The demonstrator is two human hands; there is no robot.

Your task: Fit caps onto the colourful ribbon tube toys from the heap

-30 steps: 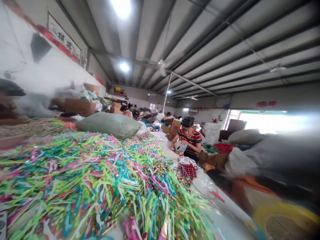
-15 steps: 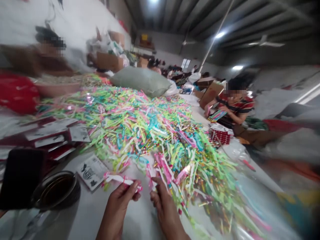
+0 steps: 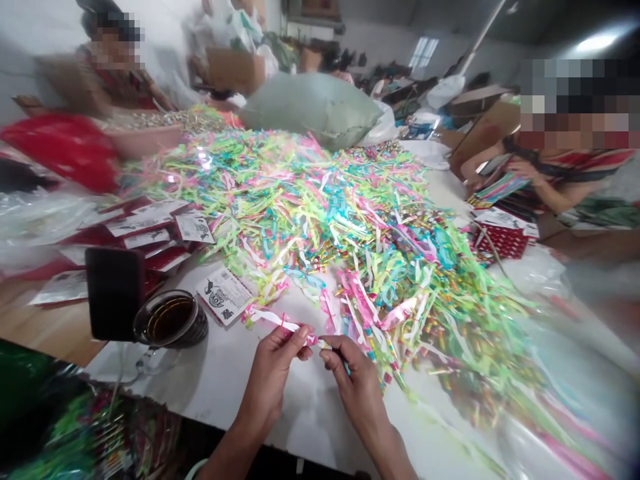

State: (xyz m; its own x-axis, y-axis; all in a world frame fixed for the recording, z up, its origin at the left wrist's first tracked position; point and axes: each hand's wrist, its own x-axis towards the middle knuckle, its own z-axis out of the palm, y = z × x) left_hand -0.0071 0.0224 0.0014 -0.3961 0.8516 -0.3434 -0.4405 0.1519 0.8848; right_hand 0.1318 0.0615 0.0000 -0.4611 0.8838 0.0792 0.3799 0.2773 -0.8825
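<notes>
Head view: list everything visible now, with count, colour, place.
heap of thin plastic strips: one, green-pink-blue-white, table's middle
white table: one, under everything
grey-green stuffed sack: one, behind heap
printed white cards: several, left of heap
round dark cup: one, near left
black rectangular block: one, beside cup
red patterned box: one, right side
co-workers: two, far left and right
pink-and-white plastic strip: one, between the hands
left hand: one, pinches strip
right hand: one, pinches strip's end
</notes>
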